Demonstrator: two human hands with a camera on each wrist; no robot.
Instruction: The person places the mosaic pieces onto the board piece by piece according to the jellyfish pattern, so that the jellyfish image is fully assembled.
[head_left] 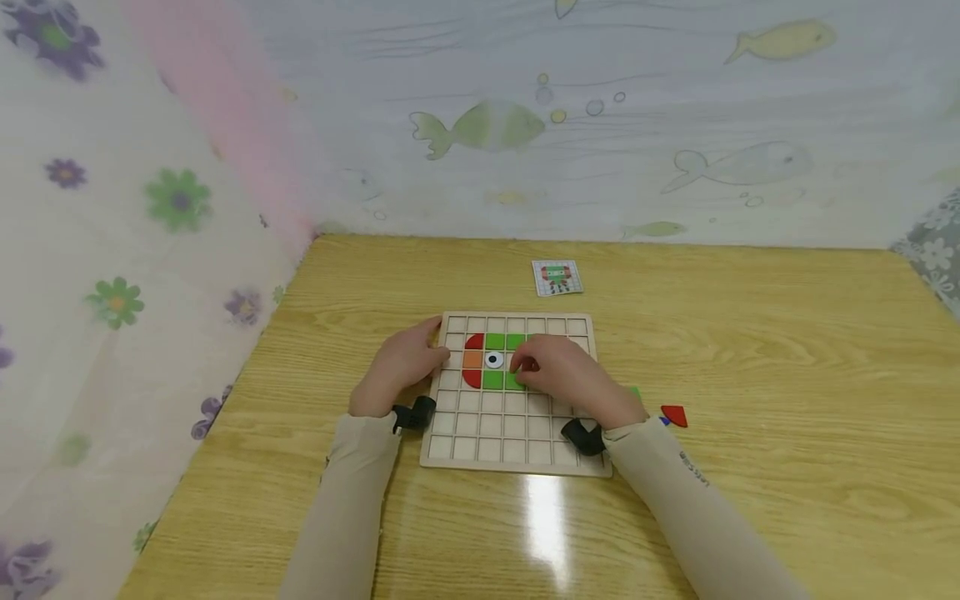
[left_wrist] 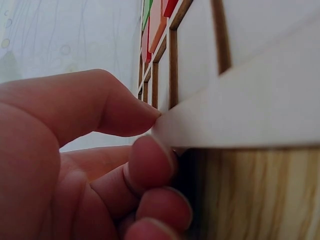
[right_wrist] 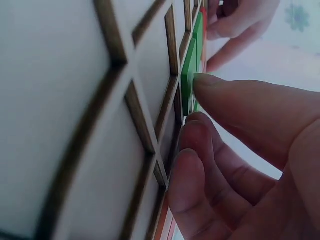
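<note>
A wooden grid board (head_left: 480, 427) lies on the table, red, orange and green tiles in its upper cells. A white eye tile (head_left: 493, 360) sits beside an orange tile (head_left: 472, 360), between two red curved-corner tiles. My left hand (head_left: 401, 367) grips the board's left edge, thumb on the rim and curled fingertips against its side in the left wrist view. My right hand (head_left: 566, 371) is over the board's middle. In the right wrist view its thumb and fingertips close at a green tile (right_wrist: 188, 75) in the grid. The hand hides cells to the right.
A small picture card (head_left: 557, 278) with a patterned figure lies beyond the board. To the right, a red curved-corner tile (head_left: 674, 416) lies loose, with blue and green pieces partly hidden by the right wrist. A wall stands behind the table (head_left: 787, 350).
</note>
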